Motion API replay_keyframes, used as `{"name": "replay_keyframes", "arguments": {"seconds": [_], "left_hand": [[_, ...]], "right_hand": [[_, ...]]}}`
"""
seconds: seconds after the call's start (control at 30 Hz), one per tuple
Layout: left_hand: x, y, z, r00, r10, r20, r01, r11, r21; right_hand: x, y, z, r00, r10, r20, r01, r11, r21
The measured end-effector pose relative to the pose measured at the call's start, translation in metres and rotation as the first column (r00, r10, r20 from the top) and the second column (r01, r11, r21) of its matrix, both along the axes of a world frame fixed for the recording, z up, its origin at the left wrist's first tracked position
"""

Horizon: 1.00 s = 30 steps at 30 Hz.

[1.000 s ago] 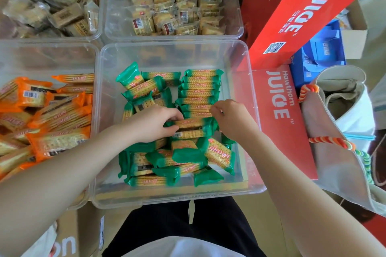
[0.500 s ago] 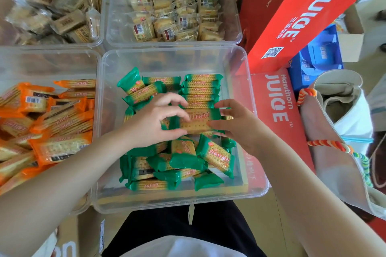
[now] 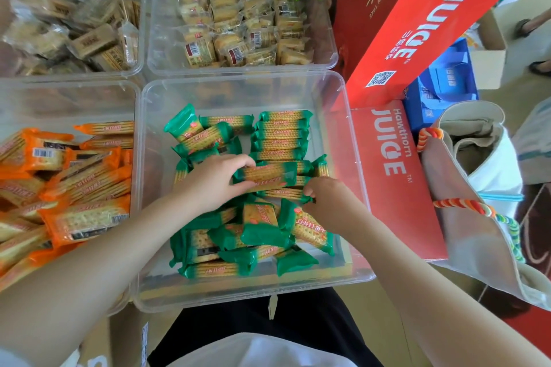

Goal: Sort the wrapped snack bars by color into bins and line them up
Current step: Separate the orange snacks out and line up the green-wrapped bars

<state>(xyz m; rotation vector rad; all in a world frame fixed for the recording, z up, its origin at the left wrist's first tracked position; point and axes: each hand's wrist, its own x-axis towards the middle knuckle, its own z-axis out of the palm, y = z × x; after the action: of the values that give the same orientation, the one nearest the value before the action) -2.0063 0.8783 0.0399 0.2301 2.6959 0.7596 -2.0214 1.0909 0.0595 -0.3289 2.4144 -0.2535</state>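
The left hand (image 3: 213, 180) has its fingers (image 3: 238, 161) and thumb pinched on the left end of one green-wrapped bar (image 3: 265, 173), holding it level just above the neat row of green bars (image 3: 281, 134) stacked along the far right of the clear bin (image 3: 354, 176). The right hand (image 3: 326, 198) sits just beside it, fingers curled down onto the end of a bar at the near end of that row, though whether they pinch it or only press on it is hard to tell from this angle. Nearer the person, a loose heap of green bars (image 3: 253, 235) lies unsorted. These bars look light and fairly stiff, with slick, crinkly film and brittle crackers inside, so a gentle hold on the long edges or the crimped ends would likely suit best. The bin of orange bars (image 3: 77, 182) stands to the left
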Motion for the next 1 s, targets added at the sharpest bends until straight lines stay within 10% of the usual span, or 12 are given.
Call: {"name": "replay_keyframes", "arguments": {"seconds": [0.3,0.63,1.0], "left_hand": [[0.004,-0.003,0.010,0.993,-0.100,-0.064,0.095,0.993,-0.072],[0.001,-0.017,0.008,0.976,-0.186,0.114,0.182,0.982,0.045],[0.005,-0.006,0.007,0.965,-0.219,0.141,0.247,0.943,-0.223]], "right_hand": [[0.015,-0.002,-0.010,0.988,0.149,0.038,-0.148,0.989,-0.009],[0.011,0.000,-0.010,1.000,0.012,0.024,-0.011,0.998,-0.063],[-0.018,-0.004,0.009,0.984,-0.179,-0.003,0.177,0.977,-0.122]]}}
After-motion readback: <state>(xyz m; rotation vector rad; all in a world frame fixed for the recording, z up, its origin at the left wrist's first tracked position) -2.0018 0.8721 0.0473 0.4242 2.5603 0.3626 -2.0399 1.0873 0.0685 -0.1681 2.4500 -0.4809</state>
